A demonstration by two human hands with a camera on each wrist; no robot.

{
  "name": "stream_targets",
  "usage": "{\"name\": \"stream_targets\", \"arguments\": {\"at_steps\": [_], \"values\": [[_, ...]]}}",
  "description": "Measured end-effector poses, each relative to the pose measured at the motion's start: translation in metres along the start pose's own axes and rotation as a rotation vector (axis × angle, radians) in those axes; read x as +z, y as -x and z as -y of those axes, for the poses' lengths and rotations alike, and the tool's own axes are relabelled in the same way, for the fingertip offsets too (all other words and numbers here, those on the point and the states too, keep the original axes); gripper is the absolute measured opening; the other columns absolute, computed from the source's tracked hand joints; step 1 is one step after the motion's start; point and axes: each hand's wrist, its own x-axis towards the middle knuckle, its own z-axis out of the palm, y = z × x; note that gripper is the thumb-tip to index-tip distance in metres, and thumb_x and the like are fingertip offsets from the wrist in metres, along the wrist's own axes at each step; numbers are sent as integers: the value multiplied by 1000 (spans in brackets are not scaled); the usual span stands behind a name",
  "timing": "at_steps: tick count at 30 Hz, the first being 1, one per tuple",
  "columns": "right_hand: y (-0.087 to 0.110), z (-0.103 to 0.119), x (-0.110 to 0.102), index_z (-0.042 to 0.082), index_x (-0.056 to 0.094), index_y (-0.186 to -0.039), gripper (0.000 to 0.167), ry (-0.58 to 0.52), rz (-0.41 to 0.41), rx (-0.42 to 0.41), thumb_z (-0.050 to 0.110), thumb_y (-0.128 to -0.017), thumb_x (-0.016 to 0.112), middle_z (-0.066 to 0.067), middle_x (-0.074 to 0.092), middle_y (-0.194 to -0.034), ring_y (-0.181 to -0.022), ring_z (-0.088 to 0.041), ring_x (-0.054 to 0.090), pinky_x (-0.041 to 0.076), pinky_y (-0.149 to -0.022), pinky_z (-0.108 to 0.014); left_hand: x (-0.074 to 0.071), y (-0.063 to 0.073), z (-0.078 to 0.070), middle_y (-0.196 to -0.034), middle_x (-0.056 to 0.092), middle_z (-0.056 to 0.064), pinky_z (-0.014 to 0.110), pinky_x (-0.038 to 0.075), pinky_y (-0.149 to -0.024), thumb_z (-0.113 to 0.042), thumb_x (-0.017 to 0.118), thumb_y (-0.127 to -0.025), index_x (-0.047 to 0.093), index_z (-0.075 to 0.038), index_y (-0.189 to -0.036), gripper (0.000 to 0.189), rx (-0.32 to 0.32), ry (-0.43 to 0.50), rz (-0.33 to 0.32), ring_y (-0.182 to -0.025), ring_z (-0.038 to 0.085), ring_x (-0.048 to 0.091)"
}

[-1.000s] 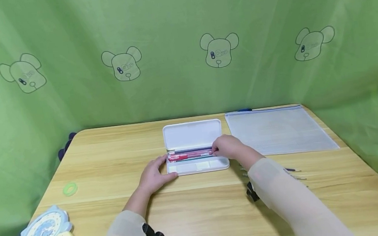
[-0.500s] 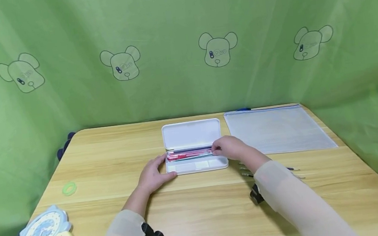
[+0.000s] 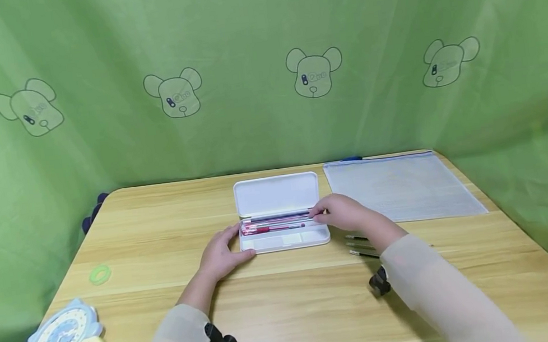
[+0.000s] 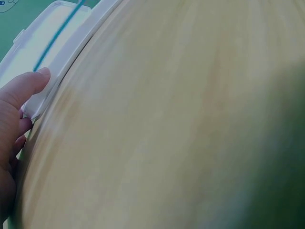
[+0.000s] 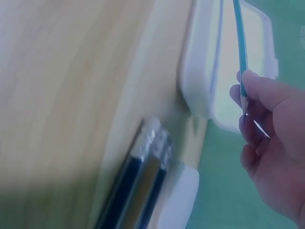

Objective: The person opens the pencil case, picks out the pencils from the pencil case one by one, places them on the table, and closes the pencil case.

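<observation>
A white pencil case (image 3: 269, 243) lies open on the table, its lid (image 3: 276, 193) tilted back. Inside are a red pen (image 3: 263, 230) and several pencils, side by side. My left hand (image 3: 221, 254) grips the case's left end, thumb on the front rim (image 4: 44, 74) and fingers round the corner. At the right end of the case, my right hand (image 3: 342, 212) pinches a teal pencil (image 5: 241, 47) close to its sharpened point. The left wrist view also catches a teal pencil (image 4: 58, 36) stretching across the case.
Several dark pencils (image 3: 363, 254) lie under the right forearm; their ends (image 5: 152, 143) loom close in the right wrist view. Behind them is a translucent zip pouch (image 3: 403, 187). A pale green ring (image 3: 99, 274) and a blue toy clock (image 3: 64, 333) lie at left. A green curtain surrounds the table.
My right hand has shifted a little to the right, and the red pen's right end now shows. More of the pencils on the table has come into sight. The left hand keeps its place.
</observation>
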Motion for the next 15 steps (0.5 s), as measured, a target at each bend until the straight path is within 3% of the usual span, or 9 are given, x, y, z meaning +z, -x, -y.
{"name": "stream_targets", "arguments": {"at_steps": [6,11,15], "values": [[26,-8,-6,6,74,-107,20,-105,-69,49,17,-93,65,-12,72,-109,-93,-21,61,52,-85,-41,5,0,4,-154,40,17,54,28,-119,-47,79,-77,42,-18,-150,86,-2,2,10,-144,39,35],[57,-19,-10,8,75,-102,16,-131,-159,51,16,-91,68,-5,71,-95,-89,-18,58,49,-78,-33,4,-2,6,-156,38,17,54,26,-120,-46,79,-77,40,-20,-151,87,-7,1,17,-145,38,32],[84,-29,-10,10,76,-102,16,-112,-197,88,17,-90,68,-2,70,-93,-90,-17,57,47,-79,-33,1,-3,6,-155,38,18,55,26,-120,-46,78,-78,40,-19,-151,87,3,-3,12,-145,39,33]]}}
